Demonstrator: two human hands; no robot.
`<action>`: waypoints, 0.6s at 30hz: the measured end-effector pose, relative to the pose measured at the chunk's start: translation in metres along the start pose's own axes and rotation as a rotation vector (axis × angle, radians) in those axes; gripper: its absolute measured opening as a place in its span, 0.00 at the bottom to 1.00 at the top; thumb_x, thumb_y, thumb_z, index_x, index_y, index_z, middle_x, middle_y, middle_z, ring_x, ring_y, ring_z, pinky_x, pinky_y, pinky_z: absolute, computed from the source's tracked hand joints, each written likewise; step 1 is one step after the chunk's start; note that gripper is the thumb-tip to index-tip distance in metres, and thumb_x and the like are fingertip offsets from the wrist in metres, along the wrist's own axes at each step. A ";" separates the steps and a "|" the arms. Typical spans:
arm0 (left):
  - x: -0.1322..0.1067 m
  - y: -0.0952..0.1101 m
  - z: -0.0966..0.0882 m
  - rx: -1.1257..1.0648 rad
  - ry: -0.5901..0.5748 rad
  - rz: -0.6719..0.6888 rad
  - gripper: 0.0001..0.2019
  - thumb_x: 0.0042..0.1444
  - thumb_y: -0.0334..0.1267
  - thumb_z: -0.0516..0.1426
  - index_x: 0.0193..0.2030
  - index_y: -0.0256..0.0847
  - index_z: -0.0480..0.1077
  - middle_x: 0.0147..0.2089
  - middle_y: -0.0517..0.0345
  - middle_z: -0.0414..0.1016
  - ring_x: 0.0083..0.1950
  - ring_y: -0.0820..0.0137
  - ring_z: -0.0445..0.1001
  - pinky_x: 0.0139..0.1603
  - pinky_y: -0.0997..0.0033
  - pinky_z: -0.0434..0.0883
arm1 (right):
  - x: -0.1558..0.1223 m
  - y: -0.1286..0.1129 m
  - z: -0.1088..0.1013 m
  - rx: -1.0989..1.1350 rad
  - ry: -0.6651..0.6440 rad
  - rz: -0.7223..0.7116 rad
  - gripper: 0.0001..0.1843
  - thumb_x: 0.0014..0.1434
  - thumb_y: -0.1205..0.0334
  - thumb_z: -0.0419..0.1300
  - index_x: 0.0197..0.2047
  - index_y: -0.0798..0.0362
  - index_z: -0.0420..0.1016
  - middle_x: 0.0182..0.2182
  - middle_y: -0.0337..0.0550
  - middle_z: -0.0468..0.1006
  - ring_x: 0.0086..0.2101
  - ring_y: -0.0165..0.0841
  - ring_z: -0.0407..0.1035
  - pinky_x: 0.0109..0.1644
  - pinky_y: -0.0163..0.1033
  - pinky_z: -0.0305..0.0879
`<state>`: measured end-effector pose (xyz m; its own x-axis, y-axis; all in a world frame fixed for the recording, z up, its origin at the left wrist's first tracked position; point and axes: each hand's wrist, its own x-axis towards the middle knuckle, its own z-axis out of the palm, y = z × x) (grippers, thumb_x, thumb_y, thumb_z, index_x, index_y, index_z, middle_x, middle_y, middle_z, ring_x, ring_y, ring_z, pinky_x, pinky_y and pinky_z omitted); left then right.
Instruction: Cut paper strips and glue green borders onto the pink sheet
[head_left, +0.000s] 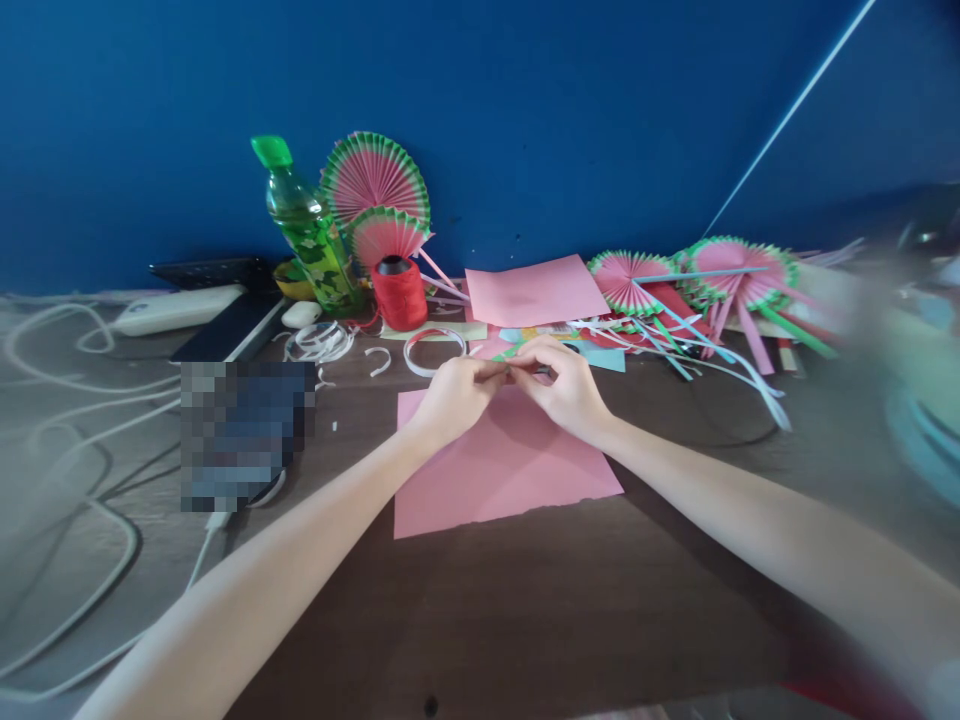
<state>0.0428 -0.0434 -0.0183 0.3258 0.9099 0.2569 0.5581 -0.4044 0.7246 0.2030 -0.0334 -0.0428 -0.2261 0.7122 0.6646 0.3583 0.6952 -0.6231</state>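
My left hand (452,392) and my right hand (568,385) meet at the far edge of a pink paper sheet (501,468) lying on the wooden table (525,620). Both hands pinch that far edge with fingers pressed together, thumbs and fingertips touching in the middle. The sheet's near edge is ragged. A second pink sheet (534,290) lies farther back. Just beyond my hands are paper strips and coloured scraps.
A red thread spool (400,292), a green bottle (307,230) and pink-green paper fans (375,185) stand at the blue wall. More fans (697,275) and strips lie at right. A phone (244,430), white cables (67,420) and curled white strips (322,342) lie left.
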 end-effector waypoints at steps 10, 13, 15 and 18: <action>-0.001 0.002 0.001 0.085 0.002 0.027 0.12 0.55 0.31 0.52 0.35 0.41 0.77 0.33 0.56 0.77 0.36 0.68 0.74 0.39 0.69 0.69 | -0.001 -0.002 0.001 -0.034 0.001 -0.032 0.05 0.53 0.70 0.55 0.29 0.52 0.68 0.31 0.42 0.71 0.33 0.33 0.68 0.35 0.41 0.68; -0.001 0.002 0.001 0.075 -0.002 0.027 0.12 0.55 0.31 0.52 0.35 0.42 0.77 0.33 0.57 0.78 0.37 0.68 0.74 0.39 0.70 0.69 | -0.001 -0.003 0.001 -0.050 0.003 -0.032 0.05 0.53 0.71 0.55 0.29 0.51 0.68 0.31 0.42 0.71 0.33 0.33 0.68 0.35 0.41 0.68; -0.001 0.001 0.001 0.054 -0.006 0.020 0.12 0.55 0.32 0.52 0.36 0.41 0.77 0.33 0.57 0.78 0.38 0.67 0.74 0.39 0.70 0.70 | -0.001 -0.003 0.001 -0.051 0.009 -0.033 0.05 0.53 0.71 0.55 0.29 0.51 0.68 0.31 0.42 0.71 0.33 0.33 0.68 0.35 0.41 0.68; -0.001 0.001 0.002 -0.012 -0.003 0.005 0.12 0.54 0.31 0.52 0.37 0.42 0.77 0.36 0.58 0.79 0.39 0.68 0.75 0.41 0.70 0.70 | -0.001 -0.003 0.001 -0.036 0.022 -0.017 0.05 0.53 0.71 0.55 0.29 0.51 0.68 0.31 0.42 0.71 0.32 0.32 0.68 0.33 0.40 0.68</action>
<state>0.0448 -0.0450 -0.0191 0.3308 0.9076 0.2585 0.5471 -0.4076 0.7312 0.2011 -0.0356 -0.0422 -0.2128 0.6981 0.6836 0.3874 0.7026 -0.5969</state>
